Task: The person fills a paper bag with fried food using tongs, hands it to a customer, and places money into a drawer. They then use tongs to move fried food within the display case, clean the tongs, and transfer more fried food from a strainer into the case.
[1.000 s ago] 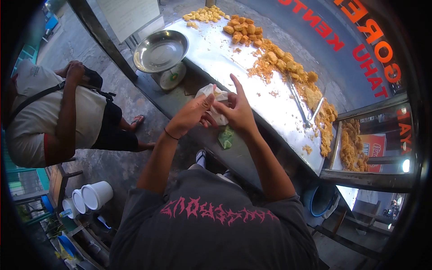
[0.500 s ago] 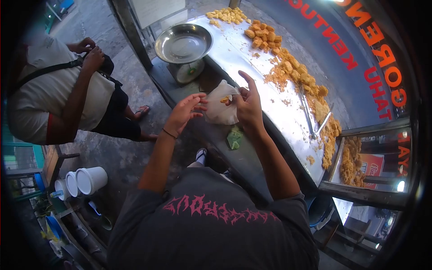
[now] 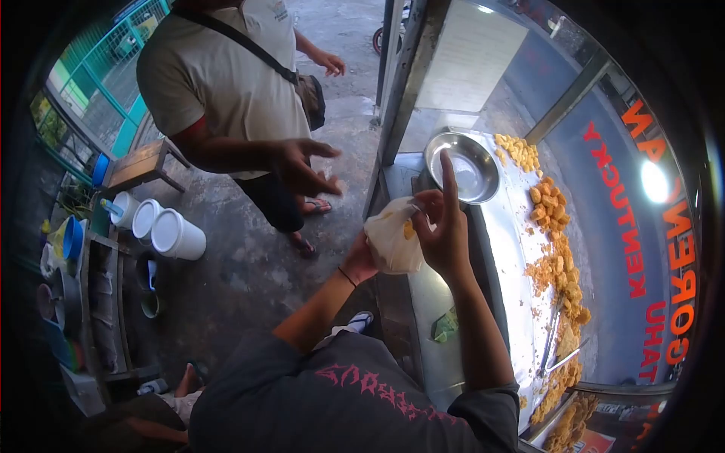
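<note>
White bag (image 3: 393, 245): between your hands, left of metal tray (image 3: 513, 260). Left hand (image 3: 361, 257): grasping bag's left side, fingers hidden, seemingly bearing weight. Right hand (image 3: 444, 230): pinching right edge, index raised, probably steadying bag. Green packet (image 3: 445, 326): near.

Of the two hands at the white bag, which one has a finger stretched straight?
The wearer's right hand: one finger points up in the picture, across the metal bowl. The left hand, partly hidden behind the white bag, shows none raised.
</note>
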`<state>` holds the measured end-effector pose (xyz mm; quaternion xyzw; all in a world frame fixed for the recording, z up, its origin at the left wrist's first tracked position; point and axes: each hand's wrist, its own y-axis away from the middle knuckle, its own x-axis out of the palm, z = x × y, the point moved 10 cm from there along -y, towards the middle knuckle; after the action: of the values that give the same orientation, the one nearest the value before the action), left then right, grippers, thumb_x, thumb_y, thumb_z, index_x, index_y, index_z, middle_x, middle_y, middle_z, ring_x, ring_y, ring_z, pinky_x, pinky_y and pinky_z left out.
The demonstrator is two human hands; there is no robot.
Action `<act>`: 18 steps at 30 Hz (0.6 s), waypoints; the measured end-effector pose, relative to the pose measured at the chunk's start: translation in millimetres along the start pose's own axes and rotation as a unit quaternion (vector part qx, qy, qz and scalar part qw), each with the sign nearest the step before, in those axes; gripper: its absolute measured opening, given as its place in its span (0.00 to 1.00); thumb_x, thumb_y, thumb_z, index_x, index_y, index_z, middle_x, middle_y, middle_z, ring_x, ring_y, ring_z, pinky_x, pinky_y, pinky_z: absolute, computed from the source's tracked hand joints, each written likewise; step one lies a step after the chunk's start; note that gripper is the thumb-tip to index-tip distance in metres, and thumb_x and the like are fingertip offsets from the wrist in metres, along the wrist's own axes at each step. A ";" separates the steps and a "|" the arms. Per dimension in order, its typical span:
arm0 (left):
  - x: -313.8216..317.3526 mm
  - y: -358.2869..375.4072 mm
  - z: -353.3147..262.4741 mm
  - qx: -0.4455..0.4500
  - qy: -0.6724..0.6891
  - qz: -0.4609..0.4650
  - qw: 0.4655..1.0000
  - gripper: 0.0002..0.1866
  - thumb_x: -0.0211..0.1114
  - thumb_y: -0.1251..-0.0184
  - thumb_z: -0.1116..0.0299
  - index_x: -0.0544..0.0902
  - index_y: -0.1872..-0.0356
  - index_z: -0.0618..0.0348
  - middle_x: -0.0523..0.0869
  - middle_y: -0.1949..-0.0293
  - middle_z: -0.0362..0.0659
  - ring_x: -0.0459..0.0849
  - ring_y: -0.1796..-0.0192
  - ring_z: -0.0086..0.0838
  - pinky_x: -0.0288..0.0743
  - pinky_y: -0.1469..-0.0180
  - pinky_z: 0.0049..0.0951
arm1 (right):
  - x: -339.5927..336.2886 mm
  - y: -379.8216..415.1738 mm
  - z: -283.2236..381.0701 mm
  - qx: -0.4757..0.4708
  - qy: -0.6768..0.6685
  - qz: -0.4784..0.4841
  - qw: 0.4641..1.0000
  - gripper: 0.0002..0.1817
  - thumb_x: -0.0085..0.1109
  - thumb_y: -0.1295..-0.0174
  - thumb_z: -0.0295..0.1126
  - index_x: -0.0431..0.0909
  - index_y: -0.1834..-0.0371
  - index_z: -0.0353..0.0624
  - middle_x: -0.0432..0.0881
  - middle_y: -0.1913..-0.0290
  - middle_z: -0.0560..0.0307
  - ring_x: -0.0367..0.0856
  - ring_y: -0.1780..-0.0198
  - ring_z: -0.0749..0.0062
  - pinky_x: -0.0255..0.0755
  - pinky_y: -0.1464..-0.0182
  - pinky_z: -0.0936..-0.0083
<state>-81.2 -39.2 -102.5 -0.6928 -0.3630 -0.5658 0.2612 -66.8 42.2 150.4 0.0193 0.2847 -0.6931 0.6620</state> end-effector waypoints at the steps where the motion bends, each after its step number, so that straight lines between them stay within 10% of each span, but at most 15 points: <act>1: -1.1 3.1 -16.0 0.025 0.000 -0.011 1.000 0.29 0.48 0.14 0.51 0.68 0.22 0.56 0.77 0.27 0.48 0.79 0.28 0.40 0.74 0.26 0.46 | 8.8 -8.5 -1.4 0.008 -0.020 -0.001 1.000 0.54 0.58 0.38 0.15 0.43 0.10 0.59 0.88 0.60 0.47 0.91 0.54 0.61 0.81 0.48 0.66; 14: -39.9 22.2 -106.6 0.123 -0.061 -0.072 0.988 0.35 0.42 0.15 0.41 0.66 0.21 0.54 0.74 0.25 0.46 0.74 0.24 0.40 0.68 0.22 0.47 | 91.5 -53.5 3.7 -0.017 -0.092 0.115 0.989 0.56 0.69 0.36 0.22 0.41 0.10 0.57 0.91 0.50 0.52 0.87 0.52 0.75 0.78 0.47 0.74; 18: -45.1 31.7 -132.0 0.154 -0.043 -0.146 0.976 0.36 0.52 0.20 0.39 0.67 0.20 0.48 0.71 0.22 0.46 0.69 0.21 0.46 0.61 0.21 0.60 | 44.9 -42.1 18.8 -0.129 -0.024 0.017 0.991 0.48 0.70 0.35 0.27 0.54 0.13 0.55 0.86 0.39 0.51 0.85 0.39 0.62 0.79 0.38 0.63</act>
<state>-138.6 -169.5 -115.3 -0.6075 -0.5536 -0.5050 0.2638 -104.8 -8.0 163.5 -0.0781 0.3548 -0.6394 0.6776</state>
